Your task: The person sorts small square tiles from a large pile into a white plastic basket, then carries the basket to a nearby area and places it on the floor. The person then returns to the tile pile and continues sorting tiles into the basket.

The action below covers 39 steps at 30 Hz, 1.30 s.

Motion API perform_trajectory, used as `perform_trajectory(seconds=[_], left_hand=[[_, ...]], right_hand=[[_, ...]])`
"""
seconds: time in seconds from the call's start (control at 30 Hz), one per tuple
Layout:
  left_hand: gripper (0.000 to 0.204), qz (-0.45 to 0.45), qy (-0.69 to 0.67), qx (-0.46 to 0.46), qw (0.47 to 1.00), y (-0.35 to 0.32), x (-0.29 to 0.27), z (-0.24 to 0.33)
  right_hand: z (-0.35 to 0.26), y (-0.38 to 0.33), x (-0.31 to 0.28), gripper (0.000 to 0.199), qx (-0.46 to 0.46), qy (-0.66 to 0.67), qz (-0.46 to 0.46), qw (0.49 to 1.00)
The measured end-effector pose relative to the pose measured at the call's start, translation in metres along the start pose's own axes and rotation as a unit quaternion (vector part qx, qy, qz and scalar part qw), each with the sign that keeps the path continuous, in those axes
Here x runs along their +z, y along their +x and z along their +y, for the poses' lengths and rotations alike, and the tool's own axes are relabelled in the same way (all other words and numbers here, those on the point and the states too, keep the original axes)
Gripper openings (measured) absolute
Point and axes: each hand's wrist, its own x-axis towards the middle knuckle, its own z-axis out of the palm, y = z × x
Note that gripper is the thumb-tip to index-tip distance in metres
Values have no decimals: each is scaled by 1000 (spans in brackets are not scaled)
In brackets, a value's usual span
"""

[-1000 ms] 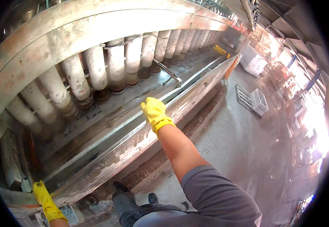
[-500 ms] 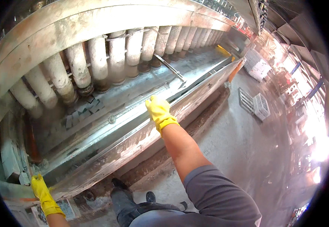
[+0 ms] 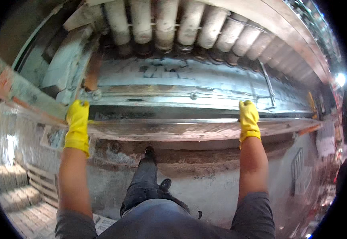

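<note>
A long, pale metal bar [image 3: 161, 100] with round bolt heads runs across the trough in front of me. My left hand [image 3: 77, 117], in a yellow rubber glove, is closed at the bar's left end, beside an upright rust-brown piece [image 3: 91, 77]. My right hand [image 3: 249, 117], gloved the same way, closes at the bar's near edge farther right. The fingertips of both hands are partly hidden, and their exact hold under the edge does not show. Between my hands, a dark gap separates the bar from the trough's worn front wall [image 3: 161, 129].
A row of thick, dusty pipes [image 3: 166, 24] comes down behind the trough. Broken dark flakes [image 3: 163, 68] lie on its bed. A thin metal rod [image 3: 268, 85] leans at the right. Stacked blocks [image 3: 6, 177] and a wooden pallet [image 3: 42, 183] stand at the lower left.
My view has turned toward the left, so the trough now runs level across it. Both hands stay closed at about the same places along the bar.
</note>
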Motion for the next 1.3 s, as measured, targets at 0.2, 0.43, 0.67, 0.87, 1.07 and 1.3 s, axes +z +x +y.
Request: perform_trajectory(seconds=[0.2, 0.43, 0.67, 0.87, 1.07, 1.3], left_hand=[[47, 17, -22, -16, 999, -12, -4, 1], [48, -8, -17, -39, 999, -15, -15, 13], [50, 3, -32, -25, 999, -10, -5, 4], [50, -5, -38, -24, 999, -10, -7, 7], [49, -4, -35, -27, 999, 2, -5, 7], [50, -2, -39, -20, 999, 28, 7, 5]], right_hand=[[5, 11, 8, 50, -28, -15, 18, 999], [9, 13, 10, 46, -55, -12, 27, 998], [10, 15, 13, 47, -37, -5, 15, 999], [9, 19, 16, 46, -22, 4, 6, 1000], [-7, 23, 17, 47, -6, 33, -16, 999], [-11, 44, 29, 45, -31, 38, 8, 999]])
